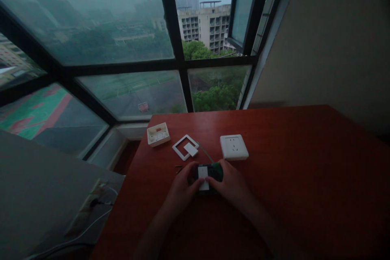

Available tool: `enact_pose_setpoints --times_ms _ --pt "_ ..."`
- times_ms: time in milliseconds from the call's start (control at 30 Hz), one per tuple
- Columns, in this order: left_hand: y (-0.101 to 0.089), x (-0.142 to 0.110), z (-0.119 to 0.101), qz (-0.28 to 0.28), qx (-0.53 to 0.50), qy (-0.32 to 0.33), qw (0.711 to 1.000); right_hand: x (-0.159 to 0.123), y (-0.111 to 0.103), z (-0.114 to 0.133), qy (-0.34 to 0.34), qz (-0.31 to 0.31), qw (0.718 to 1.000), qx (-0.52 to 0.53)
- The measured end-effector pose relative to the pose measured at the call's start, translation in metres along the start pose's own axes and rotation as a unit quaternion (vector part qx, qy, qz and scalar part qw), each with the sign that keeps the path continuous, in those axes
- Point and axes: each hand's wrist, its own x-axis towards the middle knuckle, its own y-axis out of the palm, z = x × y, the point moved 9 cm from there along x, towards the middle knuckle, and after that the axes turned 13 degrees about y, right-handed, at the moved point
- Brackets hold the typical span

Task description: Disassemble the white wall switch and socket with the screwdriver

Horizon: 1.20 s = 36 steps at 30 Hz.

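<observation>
A dark wall switch module with a white rocker (203, 174) is held between my two hands, low over the table. My left hand (185, 185) grips its left side, and my right hand (230, 180) grips the right; both thumbs press on or near the white part. Just beyond my fingers, a thin metal shaft (206, 152) slants toward a green piece (217, 167) beside my right fingers, looking like a screwdriver partly hidden. Farther off lie a white square frame (178, 148) and a small white cover plate (191, 149). Small screws (178, 166) rest near my left hand.
On the reddish-brown table (289, 162) stand an open white back box (158, 135) at the far left and a white socket (234, 147) beyond my right hand. Dark-framed windows (128, 67) rise behind the table. A power strip with cables (91, 203) is at lower left.
</observation>
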Motion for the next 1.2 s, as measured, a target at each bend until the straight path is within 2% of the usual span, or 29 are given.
enact_pose_setpoints --times_ms 133,367,533,867,1200 --pt "0.003 0.003 0.002 -0.002 -0.053 -0.006 0.999 0.003 0.002 -0.001 0.015 -0.001 1.0 -0.013" --pt "0.005 0.003 -0.001 -0.009 -0.062 -0.002 0.998 0.007 0.003 -0.001 0.052 -0.016 0.997 -0.051" --pt "0.002 0.004 -0.009 -0.027 -0.008 0.02 0.999 0.009 0.004 -0.001 0.066 -0.028 0.994 -0.08" --pt "0.0 0.006 -0.011 -0.06 0.09 0.001 0.994 0.009 0.004 0.001 0.068 -0.044 0.991 -0.104" --pt "-0.002 0.008 -0.013 -0.062 0.084 -0.001 0.995 0.007 0.003 0.0 0.028 -0.018 0.998 -0.059"
